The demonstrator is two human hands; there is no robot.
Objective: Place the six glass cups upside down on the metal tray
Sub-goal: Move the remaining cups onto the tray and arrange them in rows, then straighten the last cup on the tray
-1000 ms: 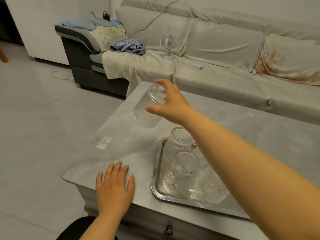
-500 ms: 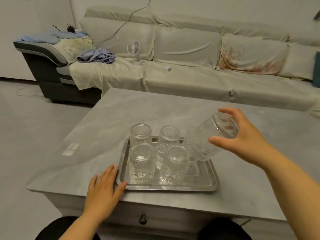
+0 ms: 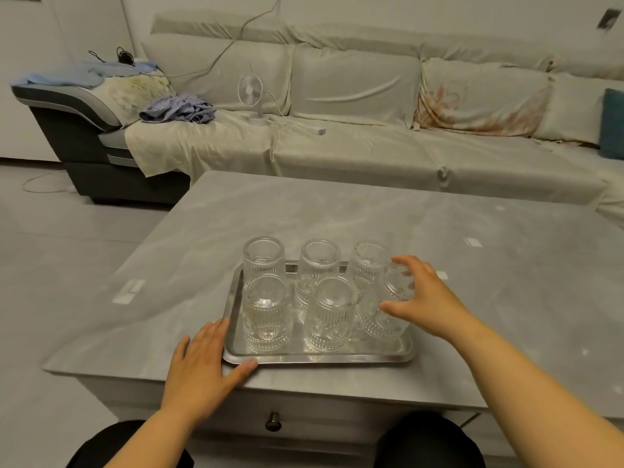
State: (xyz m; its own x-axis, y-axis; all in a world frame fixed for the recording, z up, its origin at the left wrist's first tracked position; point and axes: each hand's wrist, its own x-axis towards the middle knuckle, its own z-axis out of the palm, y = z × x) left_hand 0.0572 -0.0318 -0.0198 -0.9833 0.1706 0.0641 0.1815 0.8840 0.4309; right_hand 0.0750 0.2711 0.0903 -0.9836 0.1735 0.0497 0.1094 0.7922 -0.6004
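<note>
Since half a second ago the sixth cup (image 3: 385, 305) is going from tilted in the air to base-up on the tray (image 3: 304, 358), in the near right slot. Right hand (image 3: 422, 298) is wrapping thumb and fingers around its upper part; whether the rim is fully seated or the grip is already loosening, cannot tell. Left hand (image 3: 206, 363) is lying flat and empty on the table (image 3: 337, 211), thumb touching the tray's near left corner.

Risks, as a judgement: this cup is sitting just beside the tray's right rim, so a rim landing on the raised lip would be leaving it rocking. Next cup left of the grip (image 3: 332, 312) and the far right cup (image 3: 368, 265) behind the fingers are very close, maybe touching; a sideways pull-out could be knocking glass on glass and toppling one. Ribbed glass on smooth metal is likely sliding easily.

Room: tray is sitting near the table's front edge, little margin toward the person. Right of and beyond the grip the table is bare, so lifting up and right looks safest.
</note>
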